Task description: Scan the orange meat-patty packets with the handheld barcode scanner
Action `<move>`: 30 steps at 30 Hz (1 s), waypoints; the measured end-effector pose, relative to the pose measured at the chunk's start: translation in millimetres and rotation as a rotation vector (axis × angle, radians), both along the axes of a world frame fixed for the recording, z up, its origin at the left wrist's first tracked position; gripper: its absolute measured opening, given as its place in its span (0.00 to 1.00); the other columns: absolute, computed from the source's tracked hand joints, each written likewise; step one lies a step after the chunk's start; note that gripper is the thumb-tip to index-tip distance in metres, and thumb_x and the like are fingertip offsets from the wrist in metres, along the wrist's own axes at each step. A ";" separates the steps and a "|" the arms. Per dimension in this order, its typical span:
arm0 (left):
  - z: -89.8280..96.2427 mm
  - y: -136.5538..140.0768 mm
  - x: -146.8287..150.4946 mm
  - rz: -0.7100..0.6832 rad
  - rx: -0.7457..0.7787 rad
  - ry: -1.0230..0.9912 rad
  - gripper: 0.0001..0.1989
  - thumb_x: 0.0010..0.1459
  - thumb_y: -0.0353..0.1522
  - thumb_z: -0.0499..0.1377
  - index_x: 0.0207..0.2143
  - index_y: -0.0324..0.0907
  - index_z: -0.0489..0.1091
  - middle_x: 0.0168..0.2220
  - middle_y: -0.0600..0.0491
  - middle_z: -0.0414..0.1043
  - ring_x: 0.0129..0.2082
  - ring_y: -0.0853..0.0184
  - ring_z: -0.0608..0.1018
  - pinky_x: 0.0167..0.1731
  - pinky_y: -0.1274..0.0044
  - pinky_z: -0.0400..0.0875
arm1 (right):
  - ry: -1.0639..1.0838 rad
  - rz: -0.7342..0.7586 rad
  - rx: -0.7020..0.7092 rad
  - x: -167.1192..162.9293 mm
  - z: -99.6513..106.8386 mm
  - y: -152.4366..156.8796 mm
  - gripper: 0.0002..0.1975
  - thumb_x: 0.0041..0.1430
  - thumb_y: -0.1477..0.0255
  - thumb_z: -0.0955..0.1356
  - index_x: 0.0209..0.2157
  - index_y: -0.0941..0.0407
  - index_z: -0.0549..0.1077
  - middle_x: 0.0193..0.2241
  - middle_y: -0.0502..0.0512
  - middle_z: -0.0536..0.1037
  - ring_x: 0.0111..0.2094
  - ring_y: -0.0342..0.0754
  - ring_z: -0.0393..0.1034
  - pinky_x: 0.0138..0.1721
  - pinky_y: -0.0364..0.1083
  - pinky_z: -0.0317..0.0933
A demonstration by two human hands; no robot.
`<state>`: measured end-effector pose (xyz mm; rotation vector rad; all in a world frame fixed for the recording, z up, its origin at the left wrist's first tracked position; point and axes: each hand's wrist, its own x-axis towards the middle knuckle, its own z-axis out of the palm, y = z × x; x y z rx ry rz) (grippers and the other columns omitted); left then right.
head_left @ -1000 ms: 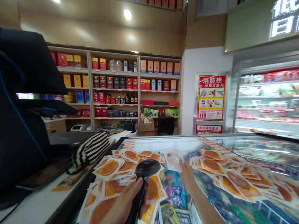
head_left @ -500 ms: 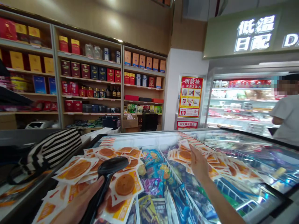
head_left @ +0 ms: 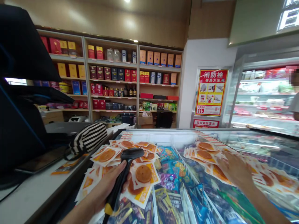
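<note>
My left hand (head_left: 107, 180) is wrapped round the handle of a black barcode scanner (head_left: 132, 153), its head pointing up and to the right. Beneath and around the scanner lies a heap of flat packets (head_left: 143, 174), each showing a round orange-brown cake and white and orange print. To the right, my right hand (head_left: 233, 166) reaches over a second spread of similar packets (head_left: 204, 154), fingers stretched out and slightly blurred. It appears to touch the packets; its fingertips are partly hard to make out.
Under the packets is a glass-topped freezer (head_left: 163, 136) with wire dividers and colourful bags. A striped pouch (head_left: 91, 137) lies on the left counter beside a black monitor (head_left: 25, 46). Boxed goods fill the back shelves (head_left: 112, 82). A person (head_left: 294, 102) stands at the far right edge.
The view has turned left, bringing the monitor in. My right hand has moved right and lowered over the packets. My left hand keeps hold of the barcode scanner.
</note>
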<state>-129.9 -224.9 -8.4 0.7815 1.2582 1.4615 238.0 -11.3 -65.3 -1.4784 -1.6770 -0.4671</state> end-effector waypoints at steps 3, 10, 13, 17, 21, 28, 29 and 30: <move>-0.2 -0.8 -3.3 -0.035 -0.001 -0.010 0.17 0.45 0.44 0.52 0.22 0.38 0.61 0.17 0.56 0.63 0.13 0.77 0.62 0.13 0.85 0.55 | -0.087 0.126 -0.076 -61.0 11.8 -23.8 0.24 0.46 0.62 0.58 0.45 0.58 0.63 0.45 0.62 0.66 0.49 0.58 0.53 0.47 0.61 0.43; -12.2 -3.8 -20.3 -0.062 -0.012 -0.052 0.16 0.47 0.44 0.51 0.26 0.39 0.61 0.20 0.57 0.63 0.15 0.77 0.63 0.15 0.83 0.56 | -0.302 0.957 -0.517 -199.0 0.7 -87.4 0.36 0.38 0.68 0.65 0.52 0.52 0.53 0.54 0.57 0.53 0.54 0.53 0.44 0.51 0.54 0.41; -14.1 -5.4 -21.1 -0.073 -0.004 -0.073 0.16 0.47 0.44 0.51 0.26 0.39 0.61 0.20 0.57 0.63 0.15 0.77 0.63 0.15 0.83 0.56 | -0.391 1.034 -0.582 -220.2 -0.9 -98.6 0.38 0.35 0.71 0.65 0.53 0.52 0.51 0.54 0.57 0.52 0.54 0.54 0.44 0.51 0.53 0.41; -11.0 -7.2 -15.7 -0.058 -0.003 -0.065 0.16 0.46 0.44 0.52 0.27 0.39 0.62 0.19 0.58 0.62 0.14 0.77 0.62 0.14 0.83 0.55 | -0.440 1.026 -0.489 -224.5 -2.5 -100.8 0.29 0.42 0.74 0.62 0.50 0.52 0.55 0.51 0.55 0.58 0.48 0.50 0.55 0.46 0.48 0.50; -7.4 -8.8 -11.2 -0.062 -0.013 -0.094 0.18 0.45 0.44 0.53 0.32 0.39 0.63 0.18 0.58 0.62 0.13 0.77 0.62 0.14 0.84 0.55 | -0.437 0.875 -0.421 -218.5 -9.9 -93.1 0.17 0.49 0.75 0.57 0.43 0.55 0.64 0.38 0.57 0.70 0.38 0.47 0.64 0.36 0.44 0.55; -5.7 -9.2 -6.5 -0.062 -0.002 -0.111 0.19 0.44 0.44 0.54 0.34 0.40 0.63 0.18 0.58 0.62 0.13 0.77 0.62 0.14 0.83 0.55 | 0.147 0.568 -0.374 -182.2 -12.7 -52.5 0.15 0.52 0.69 0.54 0.32 0.57 0.68 0.23 0.55 0.74 0.24 0.46 0.67 0.26 0.42 0.55; -6.9 -8.8 -5.9 -0.064 0.004 -0.107 0.18 0.45 0.44 0.54 0.33 0.39 0.63 0.18 0.57 0.62 0.13 0.76 0.62 0.14 0.83 0.56 | 0.278 0.568 -0.381 -176.6 -12.4 -46.4 0.14 0.51 0.69 0.55 0.32 0.57 0.68 0.23 0.54 0.74 0.23 0.46 0.66 0.25 0.42 0.56; -8.8 -8.2 -5.6 -0.070 0.010 -0.104 0.18 0.45 0.44 0.53 0.32 0.39 0.63 0.18 0.57 0.63 0.13 0.76 0.62 0.14 0.83 0.56 | 0.406 0.583 -0.403 -171.7 -12.3 -40.9 0.13 0.50 0.68 0.56 0.31 0.57 0.67 0.22 0.54 0.73 0.22 0.45 0.66 0.23 0.42 0.56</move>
